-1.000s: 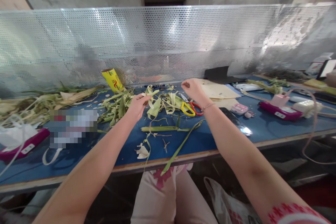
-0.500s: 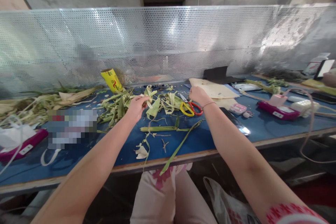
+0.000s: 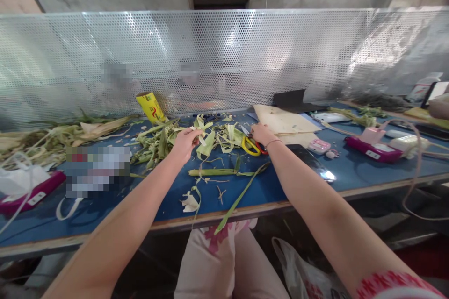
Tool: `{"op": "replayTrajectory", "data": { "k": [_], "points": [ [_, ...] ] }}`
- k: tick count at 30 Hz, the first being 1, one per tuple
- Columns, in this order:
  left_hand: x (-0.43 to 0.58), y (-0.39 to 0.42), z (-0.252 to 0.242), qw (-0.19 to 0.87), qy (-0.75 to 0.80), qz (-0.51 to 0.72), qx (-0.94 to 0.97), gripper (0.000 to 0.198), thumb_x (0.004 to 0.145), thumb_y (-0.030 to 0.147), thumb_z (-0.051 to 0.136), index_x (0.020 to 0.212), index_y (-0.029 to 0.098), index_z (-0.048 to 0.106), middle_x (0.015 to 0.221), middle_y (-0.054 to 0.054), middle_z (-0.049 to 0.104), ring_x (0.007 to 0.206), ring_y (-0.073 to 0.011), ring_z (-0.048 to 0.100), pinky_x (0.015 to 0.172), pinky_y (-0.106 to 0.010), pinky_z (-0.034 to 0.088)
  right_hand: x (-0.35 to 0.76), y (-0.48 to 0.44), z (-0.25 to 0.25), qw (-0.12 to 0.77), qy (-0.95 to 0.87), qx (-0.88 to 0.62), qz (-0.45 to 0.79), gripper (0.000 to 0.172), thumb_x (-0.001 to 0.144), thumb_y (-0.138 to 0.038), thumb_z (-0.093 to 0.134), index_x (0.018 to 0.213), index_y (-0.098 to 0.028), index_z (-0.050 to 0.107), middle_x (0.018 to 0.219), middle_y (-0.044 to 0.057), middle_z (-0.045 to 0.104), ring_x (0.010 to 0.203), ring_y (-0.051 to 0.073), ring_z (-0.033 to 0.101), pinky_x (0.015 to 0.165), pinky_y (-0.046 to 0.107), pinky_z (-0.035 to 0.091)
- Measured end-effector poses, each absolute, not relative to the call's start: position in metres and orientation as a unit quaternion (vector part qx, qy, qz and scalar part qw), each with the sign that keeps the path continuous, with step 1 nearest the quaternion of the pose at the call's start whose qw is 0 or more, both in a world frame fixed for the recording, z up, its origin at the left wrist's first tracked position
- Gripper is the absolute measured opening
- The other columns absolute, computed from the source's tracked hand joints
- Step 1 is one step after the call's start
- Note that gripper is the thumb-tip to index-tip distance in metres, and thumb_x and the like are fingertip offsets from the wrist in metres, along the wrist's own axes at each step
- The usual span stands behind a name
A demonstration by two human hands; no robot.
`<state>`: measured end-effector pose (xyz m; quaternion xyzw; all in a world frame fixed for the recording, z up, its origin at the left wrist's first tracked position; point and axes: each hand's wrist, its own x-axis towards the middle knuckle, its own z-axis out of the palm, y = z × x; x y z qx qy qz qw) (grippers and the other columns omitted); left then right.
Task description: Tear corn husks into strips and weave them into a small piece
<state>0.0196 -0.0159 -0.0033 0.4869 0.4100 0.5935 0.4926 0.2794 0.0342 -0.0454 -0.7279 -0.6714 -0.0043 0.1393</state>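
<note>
My left hand (image 3: 187, 141) is closed in a pinch on a pale strip of plant husk (image 3: 201, 139), at the edge of a pile of dry green leaves and husks (image 3: 159, 145). My right hand (image 3: 260, 133) lies over a pair of scissors (image 3: 250, 146) with one yellow and one red handle. Its fingers are curled at the scissors' pivot and hide part of the red handle. Loose curled husk pieces (image 3: 228, 136) lie between the hands. Nearer me are a green stalk (image 3: 212, 172) and a long leaf strip (image 3: 238, 200).
A yellow tube (image 3: 150, 107) leans by the perforated metal screen (image 3: 224, 46). Brown paper sheets (image 3: 284, 120), a dark phone (image 3: 312, 163), a pink case (image 3: 318, 146) and purple power strips (image 3: 373, 149) lie on the blue table (image 3: 256, 194). More dry husks (image 3: 98, 131) lie left.
My right hand has moved down from the edge of the brown paper onto the scissors, covering part of the red handle. My left hand stays at the husk.
</note>
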Motion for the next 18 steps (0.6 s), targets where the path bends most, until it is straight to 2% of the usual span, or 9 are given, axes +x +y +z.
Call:
{"op": "replayTrajectory", "data": {
  "k": [7,10,12,14,15,16,18],
  "points": [
    [0.019,-0.014,-0.004,0.493,0.408,0.593,0.488,0.018,0.049,0.023,0.069,0.05,0.013,0.055,0.049,0.002,0.053,0.046,-0.0051,0.045,0.047,-0.019,0.033,0.286,0.036,-0.044,0.172,-0.655,-0.735,-0.025,0.029,0.087,-0.019,0.032,0.102,-0.012,0.056,0.104,0.017,0.054,0.091,0.022,0.056,0.081,0.035,0.041],
    [0.018,-0.015,-0.004,0.495,0.41,0.59,0.488,0.018,0.049,0.024,0.069,0.051,0.013,0.055,0.051,0.001,0.054,0.046,-0.0051,0.045,0.047,-0.02,0.033,0.286,0.033,-0.04,0.196,-0.641,-0.741,-0.037,0.027,0.084,-0.018,0.037,0.102,-0.013,0.057,0.108,0.018,0.052,0.099,0.026,0.053,0.085,0.04,0.039],
    [0.018,-0.014,-0.005,0.495,0.412,0.587,0.491,0.017,0.05,0.024,0.069,0.052,0.013,0.056,0.051,0.001,0.055,0.045,-0.005,0.044,0.047,-0.02,0.033,0.281,0.029,-0.033,0.242,-0.638,-0.728,-0.061,0.028,0.08,-0.019,0.044,0.105,-0.013,0.057,0.116,0.019,0.048,0.109,0.031,0.046,0.088,0.046,0.037],
    [0.017,-0.013,-0.005,0.49,0.414,0.584,0.497,0.017,0.05,0.025,0.069,0.052,0.013,0.056,0.05,0.001,0.053,0.044,-0.0047,0.043,0.047,-0.02,0.033,0.268,0.022,-0.023,0.309,-0.684,-0.654,-0.089,0.029,0.078,-0.019,0.049,0.105,-0.013,0.057,0.122,0.018,0.045,0.115,0.03,0.041,0.093,0.047,0.033],
    [0.017,-0.013,-0.006,0.486,0.415,0.586,0.498,0.018,0.051,0.025,0.069,0.052,0.013,0.056,0.049,0.002,0.052,0.044,-0.0045,0.042,0.047,-0.021,0.032,0.258,0.017,-0.017,0.34,-0.729,-0.588,-0.089,0.024,0.078,-0.019,0.05,0.1,-0.013,0.059,0.119,0.016,0.048,0.114,0.026,0.042,0.095,0.044,0.033],
    [0.017,-0.012,-0.006,0.481,0.417,0.589,0.498,0.018,0.05,0.025,0.069,0.051,0.013,0.056,0.049,0.002,0.052,0.044,-0.0045,0.042,0.047,-0.021,0.031,0.246,0.01,-0.011,0.371,-0.766,-0.52,-0.073,0.02,0.079,-0.019,0.049,0.095,-0.014,0.06,0.111,0.013,0.053,0.108,0.022,0.046,0.095,0.04,0.034],
    [0.017,-0.011,-0.006,0.471,0.422,0.596,0.494,0.018,0.05,0.024,0.069,0.05,0.014,0.054,0.047,0.003,0.05,0.044,-0.0045,0.041,0.047,-0.021,0.03,0.219,-0.008,-0.002,0.368,-0.851,-0.374,0.003,0.016,0.079,-0.02,0.049,0.088,-0.016,0.062,0.094,0.008,0.059,0.091,0.016,0.054,0.086,0.033,0.041]
  ]
}}
